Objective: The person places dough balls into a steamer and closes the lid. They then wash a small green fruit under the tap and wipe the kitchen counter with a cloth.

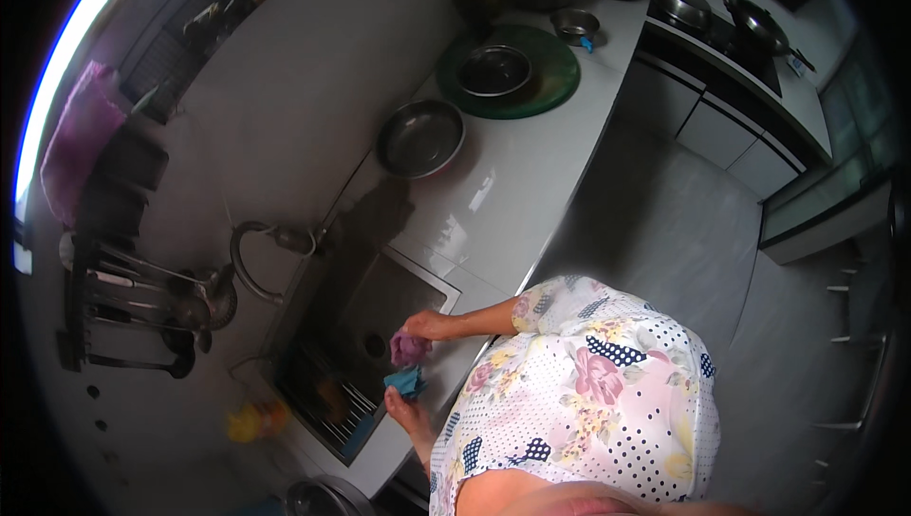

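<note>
My right hand point(429, 325) grips a bunched purple cloth point(411, 349) over the near side of the sink point(377, 295). Just below it in the picture, my left hand point(407, 411) holds a crumpled teal cloth point(404, 381), thumb against its edge. The two cloths are close together, with a narrow gap between them. Beyond the purple cloth, a round drain point(375, 346) shows in the dark basin. A rack of metal bars point(344, 420) lies at the sink's left end, with a blue strip point(360, 435) beside it.
A curved faucet point(245, 263) rises behind the sink. Ladles and other utensils point(188, 306) hang on the wall. A metal basin point(421, 139) and a green round board point(551, 93) bearing a bowl point(495, 71) stand along the counter point(527, 160). A yellow container point(253, 422) sits beyond the rack.
</note>
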The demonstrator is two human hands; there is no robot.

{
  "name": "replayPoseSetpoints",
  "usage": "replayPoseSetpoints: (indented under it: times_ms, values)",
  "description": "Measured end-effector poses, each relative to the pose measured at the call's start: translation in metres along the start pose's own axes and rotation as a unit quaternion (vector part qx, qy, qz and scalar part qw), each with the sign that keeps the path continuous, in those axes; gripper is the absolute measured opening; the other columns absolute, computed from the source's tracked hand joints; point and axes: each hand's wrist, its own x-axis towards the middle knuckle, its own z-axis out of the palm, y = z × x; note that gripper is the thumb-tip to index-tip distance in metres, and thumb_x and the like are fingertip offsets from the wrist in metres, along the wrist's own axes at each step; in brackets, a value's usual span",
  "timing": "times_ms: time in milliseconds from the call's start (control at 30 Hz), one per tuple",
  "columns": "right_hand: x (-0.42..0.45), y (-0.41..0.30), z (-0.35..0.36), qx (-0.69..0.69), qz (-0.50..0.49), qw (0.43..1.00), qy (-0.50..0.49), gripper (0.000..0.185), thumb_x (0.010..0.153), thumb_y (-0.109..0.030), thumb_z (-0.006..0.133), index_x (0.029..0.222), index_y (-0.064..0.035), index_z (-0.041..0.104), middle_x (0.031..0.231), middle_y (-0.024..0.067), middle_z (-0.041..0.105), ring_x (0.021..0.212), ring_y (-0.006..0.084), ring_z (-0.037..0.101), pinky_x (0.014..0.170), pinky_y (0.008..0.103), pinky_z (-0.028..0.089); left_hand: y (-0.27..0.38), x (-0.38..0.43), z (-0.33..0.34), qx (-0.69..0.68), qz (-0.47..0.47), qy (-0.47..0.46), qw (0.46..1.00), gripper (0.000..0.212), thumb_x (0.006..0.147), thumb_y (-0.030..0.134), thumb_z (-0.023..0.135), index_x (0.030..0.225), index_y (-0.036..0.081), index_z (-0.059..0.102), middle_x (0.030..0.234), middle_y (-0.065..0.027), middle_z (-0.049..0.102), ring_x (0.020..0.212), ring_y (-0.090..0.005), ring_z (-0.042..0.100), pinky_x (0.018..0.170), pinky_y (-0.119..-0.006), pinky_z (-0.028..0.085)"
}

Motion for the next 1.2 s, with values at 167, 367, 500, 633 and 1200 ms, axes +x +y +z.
replayPoseSetpoints:
  times_ms: [167, 367, 500, 633, 1200]
  values:
    - [-0.011, -0.037, 0.041, 0.028, -0.047, 0.973, -0.226, 0.036, 0.089, -0.038, 0.049, 0.103, -0.0071, 0.061, 0.094, 0.0066, 0.061, 0.086, 0.0143, 0.056, 0.072, 0.0292, 0.044, -0.001, -0.015, 0.058, -0.261, -0.111, -0.032, 0.959, 0.031, 0.091, 0.030, 0.046, 0.114, 0.009, 0.049, 0.114, -0.0104, 0.053, 0.102, -0.0249, 0.053, 0.082, -0.039, 0.047]
    - [-0.029, -0.050, 0.065, 0.330, 0.134, 0.853, -0.381, 0.036, 0.093, -0.034, 0.042, 0.109, -0.0069, 0.058, 0.110, 0.0068, 0.057, 0.101, 0.0155, 0.051, 0.084, 0.0293, 0.040, 0.001, -0.028, 0.079, -0.311, -0.161, -0.100, 0.931, 0.031, 0.092, 0.029, 0.045, 0.115, 0.009, 0.048, 0.113, -0.0108, 0.053, 0.101, -0.0251, 0.053, 0.081, -0.039, 0.047]
    - [-0.015, -0.020, 0.057, 0.054, -0.117, 0.932, -0.338, 0.033, 0.090, -0.032, 0.045, 0.093, -0.0049, 0.065, 0.097, 0.0077, 0.062, 0.095, 0.0172, 0.056, 0.087, 0.0284, 0.040, 0.006, -0.037, 0.091, -0.308, -0.176, -0.140, 0.924, 0.031, 0.092, 0.029, 0.045, 0.115, 0.009, 0.048, 0.113, -0.0110, 0.053, 0.101, -0.0253, 0.053, 0.081, -0.039, 0.047]
    - [-0.020, -0.003, 0.056, -0.080, -0.074, 0.976, -0.187, 0.025, 0.088, -0.024, 0.050, 0.087, -0.0028, 0.065, 0.093, 0.0080, 0.065, 0.080, 0.0176, 0.061, 0.075, 0.0267, 0.046, 0.016, -0.046, 0.098, -0.290, -0.178, -0.165, 0.926, 0.031, 0.092, 0.029, 0.045, 0.116, 0.009, 0.048, 0.112, -0.0112, 0.053, 0.101, -0.0255, 0.054, 0.081, -0.039, 0.048]
    - [-0.012, 0.129, 0.012, -0.554, -0.224, 0.792, -0.124, 0.030, 0.078, -0.039, 0.053, 0.099, -0.0206, 0.062, 0.100, 0.0116, 0.063, 0.095, 0.0311, 0.059, 0.082, 0.0429, 0.045, 0.045, -0.042, 0.118, 0.526, 0.362, -0.191, 0.745, 0.022, 0.078, 0.014, 0.064, 0.099, 0.007, 0.062, 0.100, -0.0125, 0.060, 0.093, -0.0279, 0.058, 0.081, -0.036, 0.046]
